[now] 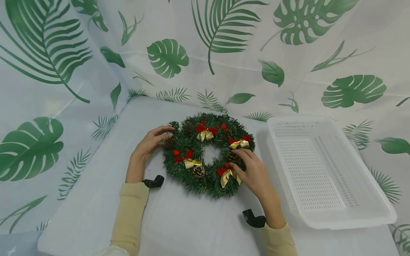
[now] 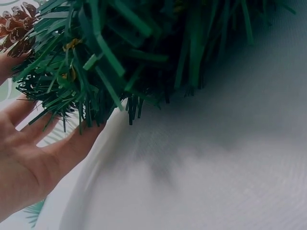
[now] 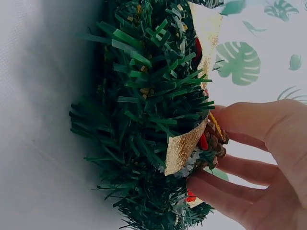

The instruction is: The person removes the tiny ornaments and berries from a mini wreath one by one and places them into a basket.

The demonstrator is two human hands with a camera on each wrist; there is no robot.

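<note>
A leaf-printed backdrop (image 1: 205,46) fills the upper half of the head view and wraps down both sides. Below it a pale table (image 1: 192,220) takes up the lower middle of the frame. On the table's right side lies a white perforated plastic basket (image 1: 323,170), slightly angled, with nothing showing inside it.

At the centre of the frame, just left of the basket and apart from it, a green wreath (image 1: 208,156) lies flat on the table, decked with red and gold bows and pine cones.

The left hand (image 1: 150,144) comes in from the lower left and rests on the wreath's left edge; its fingers are nearly straight and relaxed, lying against the green needles beside a pine cone (image 1: 169,143), and the left wrist view shows the palm open under the needles' tips. The right hand (image 1: 254,174) comes in from the lower right and sits on the wreath's right side; in the right wrist view its thumb and fingers (image 3: 249,120) close round a small pine cone (image 3: 215,143) next to a gold bow (image 3: 184,146), pinching it.

Cream sleeves cover both forearms, each with a small black wrist mount at the cuff.
</note>
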